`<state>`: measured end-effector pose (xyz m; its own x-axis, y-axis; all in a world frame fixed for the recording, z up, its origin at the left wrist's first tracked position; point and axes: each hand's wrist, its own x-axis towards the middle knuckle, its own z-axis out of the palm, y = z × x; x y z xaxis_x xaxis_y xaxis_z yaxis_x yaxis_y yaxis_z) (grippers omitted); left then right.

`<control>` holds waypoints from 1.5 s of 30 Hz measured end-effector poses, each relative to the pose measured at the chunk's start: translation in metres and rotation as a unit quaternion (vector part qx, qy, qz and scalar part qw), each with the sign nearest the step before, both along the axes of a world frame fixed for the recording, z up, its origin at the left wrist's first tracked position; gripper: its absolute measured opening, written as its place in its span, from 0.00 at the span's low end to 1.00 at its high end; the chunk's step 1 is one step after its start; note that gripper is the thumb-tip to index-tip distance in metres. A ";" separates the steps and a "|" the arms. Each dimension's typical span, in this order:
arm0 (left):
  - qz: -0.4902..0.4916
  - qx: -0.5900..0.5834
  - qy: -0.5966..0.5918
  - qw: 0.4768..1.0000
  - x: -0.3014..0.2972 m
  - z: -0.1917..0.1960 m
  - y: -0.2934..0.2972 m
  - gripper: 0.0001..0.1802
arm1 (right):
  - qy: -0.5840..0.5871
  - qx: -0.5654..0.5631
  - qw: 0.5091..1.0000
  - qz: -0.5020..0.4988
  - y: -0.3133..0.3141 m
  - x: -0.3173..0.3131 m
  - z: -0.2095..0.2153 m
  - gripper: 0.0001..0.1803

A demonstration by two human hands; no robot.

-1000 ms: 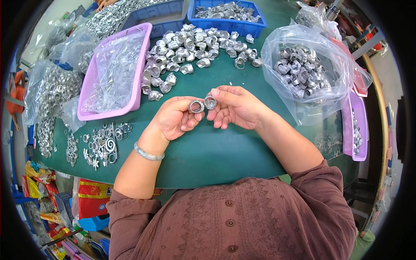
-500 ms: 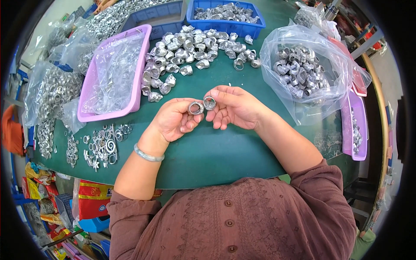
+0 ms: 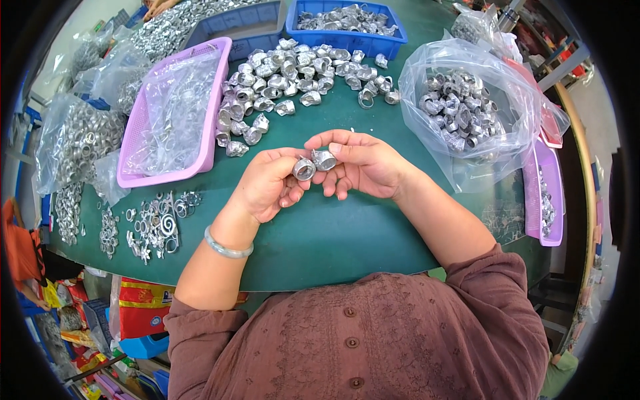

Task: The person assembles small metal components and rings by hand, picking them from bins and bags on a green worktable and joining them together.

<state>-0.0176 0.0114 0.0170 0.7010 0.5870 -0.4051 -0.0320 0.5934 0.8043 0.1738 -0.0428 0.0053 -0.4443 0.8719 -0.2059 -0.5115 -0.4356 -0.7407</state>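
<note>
Over the green table my left hand (image 3: 267, 185) pinches a silver ring (image 3: 304, 171) between thumb and fingers, its round opening facing up toward me. Close beside it, my right hand (image 3: 368, 164) grips another silver ring (image 3: 324, 160) by thumb and forefinger, its broad patterned side showing. The two rings are almost touching; whether they meet I cannot tell. Beyond my hands spreads a pile of chunky silver rings (image 3: 287, 75). To the right, more of them fill a clear plastic bag (image 3: 493, 170) that stands with its mouth wide.
A pink basket (image 3: 212, 127) with plastic bags stands at left, near loose silver ornaments (image 3: 157, 223). Blue bins (image 3: 350, 41) sit at the back. A narrow purple basket (image 3: 533, 200) is at the right edge. An orange-clad person (image 3: 25, 247) is at far left.
My right hand has turned its ring from opening-up to side-up. The ring in my left hand has tilted and shifted slightly right. More of the orange-clad person shows at the left.
</note>
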 end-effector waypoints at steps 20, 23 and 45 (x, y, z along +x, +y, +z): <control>0.030 0.056 0.019 0.998 0.018 -0.004 -0.025 0.11 | -0.364 0.326 0.871 -0.048 -0.012 -0.006 0.014 0.19; 0.001 0.046 -0.058 0.997 0.023 -0.001 -0.030 0.13 | -0.408 0.315 0.856 -0.030 -0.019 0.011 0.031 0.16; 0.084 0.696 0.498 0.510 0.003 -0.014 0.044 0.14 | -0.770 0.370 0.520 -0.025 0.082 -0.021 0.025 0.18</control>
<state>-0.0141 0.0552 0.0026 0.4459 0.8103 0.3802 0.8483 -0.5181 0.1093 0.1524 0.0394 0.0301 -0.2218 0.9681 0.1165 0.9383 0.2444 -0.2447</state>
